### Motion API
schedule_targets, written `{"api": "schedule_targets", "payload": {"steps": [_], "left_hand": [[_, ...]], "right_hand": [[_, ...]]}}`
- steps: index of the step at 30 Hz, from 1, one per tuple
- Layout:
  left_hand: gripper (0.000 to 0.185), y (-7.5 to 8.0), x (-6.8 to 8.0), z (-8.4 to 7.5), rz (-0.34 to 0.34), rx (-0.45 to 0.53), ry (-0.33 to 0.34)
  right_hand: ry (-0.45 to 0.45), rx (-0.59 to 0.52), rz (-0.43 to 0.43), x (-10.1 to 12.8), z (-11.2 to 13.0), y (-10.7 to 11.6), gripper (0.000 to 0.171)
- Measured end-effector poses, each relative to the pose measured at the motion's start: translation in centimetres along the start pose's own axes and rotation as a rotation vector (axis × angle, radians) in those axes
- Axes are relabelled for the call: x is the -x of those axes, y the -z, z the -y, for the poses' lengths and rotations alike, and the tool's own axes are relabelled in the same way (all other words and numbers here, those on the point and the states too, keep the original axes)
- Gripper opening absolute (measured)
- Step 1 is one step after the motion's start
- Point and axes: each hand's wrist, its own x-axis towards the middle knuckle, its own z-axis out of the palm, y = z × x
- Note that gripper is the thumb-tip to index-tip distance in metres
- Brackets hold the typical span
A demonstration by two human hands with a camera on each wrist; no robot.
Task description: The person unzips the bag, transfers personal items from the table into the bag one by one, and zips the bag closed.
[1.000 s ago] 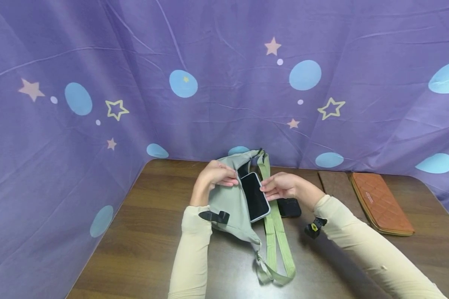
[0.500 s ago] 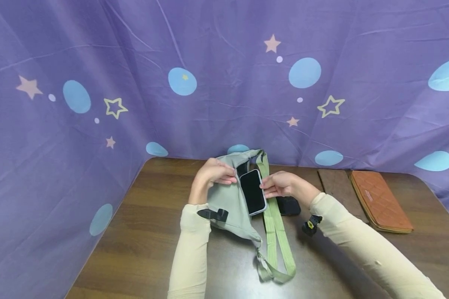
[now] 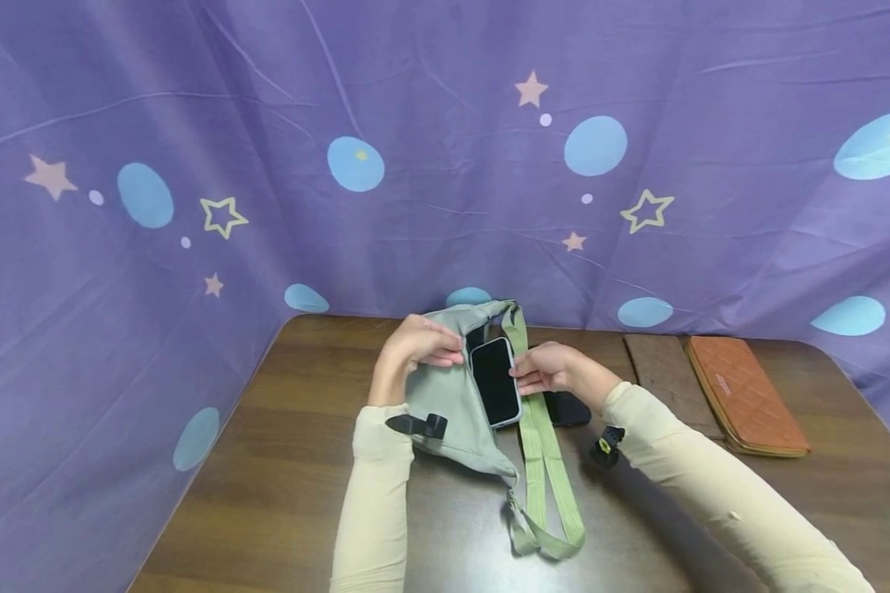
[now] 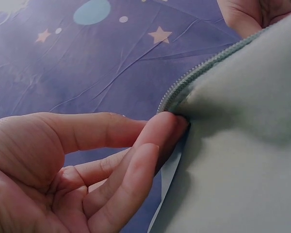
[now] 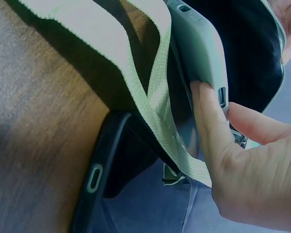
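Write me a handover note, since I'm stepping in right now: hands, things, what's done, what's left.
Left hand: pinches the zipper edge of the sage-green sling bag, holding its opening apart.
Right hand: grips the phone in a pale case, top end at the bag's opening, most of it outside.
A second, black phone lies on the wooden table under the bag's green strap; an orange quilted wallet lies to the right.
Done: bag opened, phone lined up.
Left, probably: slide the phone in and zip up.
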Motion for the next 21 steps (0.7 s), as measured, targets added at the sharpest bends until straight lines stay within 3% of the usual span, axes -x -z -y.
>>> {"api": "schedule_targets", "payload": {"steps": [7,21], "left_hand": [[0.021,-0.1,-0.3,0.2,0.003,0.006,-0.002],[0.021,-0.4,-0.7,0.3,0.001,0.000,0.002]], "right_hand": [[-0.012,0.018,-0.087,0.7,0.1,-0.9,0.013],[-0.025,0.000,-0.088,0.8,0.2,-1.1,0.012]]}}
